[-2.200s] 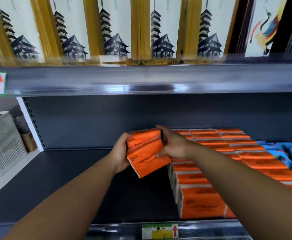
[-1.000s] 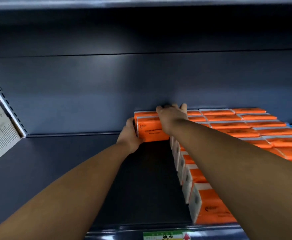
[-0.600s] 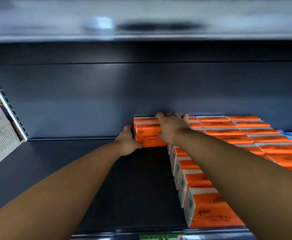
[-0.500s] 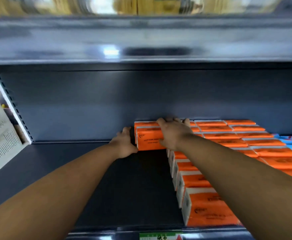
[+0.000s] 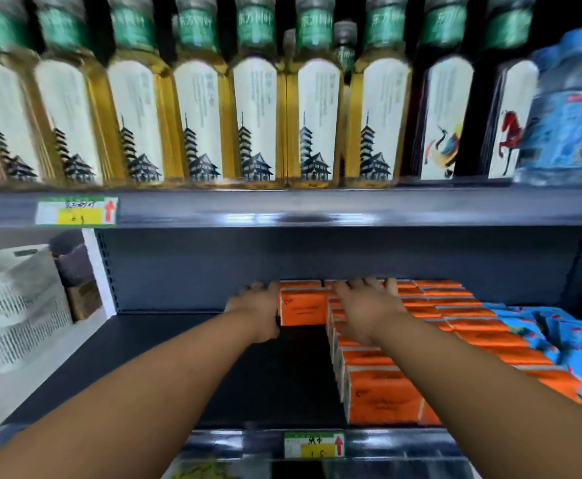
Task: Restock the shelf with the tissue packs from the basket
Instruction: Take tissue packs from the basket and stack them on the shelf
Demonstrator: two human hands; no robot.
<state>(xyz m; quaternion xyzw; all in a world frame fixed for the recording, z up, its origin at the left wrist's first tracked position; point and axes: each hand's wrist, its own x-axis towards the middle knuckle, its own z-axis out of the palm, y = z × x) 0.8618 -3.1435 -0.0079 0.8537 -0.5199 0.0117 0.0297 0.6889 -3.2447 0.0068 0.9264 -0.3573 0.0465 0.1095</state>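
— Where's the tissue pack [image 5: 303,307]?
— Centre frame, back of the shelf [image 5: 213,361]. Your left hand [image 5: 256,311], fingers straight, presses its side; your right hand [image 5: 365,305] lies flat on the row [image 5: 455,312], probably squaring it in.

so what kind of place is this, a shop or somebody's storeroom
Most likely a shop, probably a small supermarket. Price tags front both shelves, identical labelled bottles line the upper shelf, and orange tissue packs stand in neat rows on the lower shelf.
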